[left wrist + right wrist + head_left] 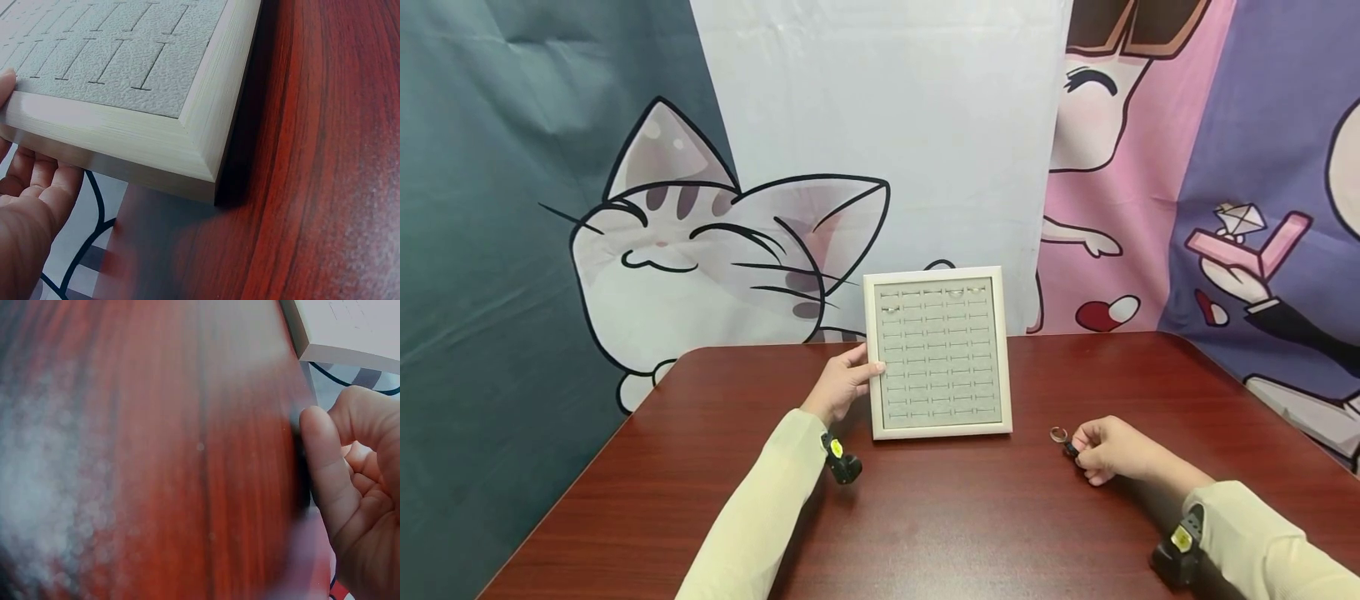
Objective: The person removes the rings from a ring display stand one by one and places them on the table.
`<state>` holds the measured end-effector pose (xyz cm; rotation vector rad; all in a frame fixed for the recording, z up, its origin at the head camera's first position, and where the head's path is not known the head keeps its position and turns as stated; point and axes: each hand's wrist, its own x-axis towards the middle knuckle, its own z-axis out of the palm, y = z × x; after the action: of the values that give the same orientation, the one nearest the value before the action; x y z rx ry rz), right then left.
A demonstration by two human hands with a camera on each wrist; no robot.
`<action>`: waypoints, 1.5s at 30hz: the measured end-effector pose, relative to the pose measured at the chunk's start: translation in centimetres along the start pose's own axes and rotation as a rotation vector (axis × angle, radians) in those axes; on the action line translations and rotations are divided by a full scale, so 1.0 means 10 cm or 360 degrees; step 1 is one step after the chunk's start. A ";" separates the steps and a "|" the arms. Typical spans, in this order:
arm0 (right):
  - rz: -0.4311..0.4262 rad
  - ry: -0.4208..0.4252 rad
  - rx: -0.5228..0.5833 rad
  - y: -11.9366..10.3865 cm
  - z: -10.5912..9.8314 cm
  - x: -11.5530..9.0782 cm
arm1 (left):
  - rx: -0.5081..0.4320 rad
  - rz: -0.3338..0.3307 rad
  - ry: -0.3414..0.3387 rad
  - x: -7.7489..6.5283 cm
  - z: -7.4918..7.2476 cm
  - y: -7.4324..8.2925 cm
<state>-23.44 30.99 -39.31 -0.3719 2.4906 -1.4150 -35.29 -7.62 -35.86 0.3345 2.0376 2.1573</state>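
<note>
A white-framed ring display board with a grey slotted pad stands tilted back on the table. Several slots in its upper rows hold rings, including one ring at the left. My left hand grips the board's left edge, thumb on the front and fingers behind, as the frame in the left wrist view also shows. Low over the table at the right, my right hand pinches a small black object whose kind is unclear. Just beyond the fingertips is a silver ring. The right wrist view does not show this ring.
The dark red wooden table reaches back to a printed cloth with cartoon figures. The board stands near the table's far edge. A black wrist camera sits under the right sleeve, another by the left wrist.
</note>
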 end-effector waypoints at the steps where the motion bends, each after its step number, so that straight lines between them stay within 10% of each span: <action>1: -0.0001 -0.0003 0.0001 0.00 0.00 0.00 | 0.0001 0.0000 0.0002 0.00 0.00 0.00; 45: -0.0067 0.0160 -0.0020 -0.40 -0.13 0.20 | 0.0022 -0.0030 -0.0001 0.01 0.00 0.01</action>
<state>-25.33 29.42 -35.42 -0.3669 2.5868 -1.4691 -35.35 -7.63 -35.76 0.3163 2.0476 2.1332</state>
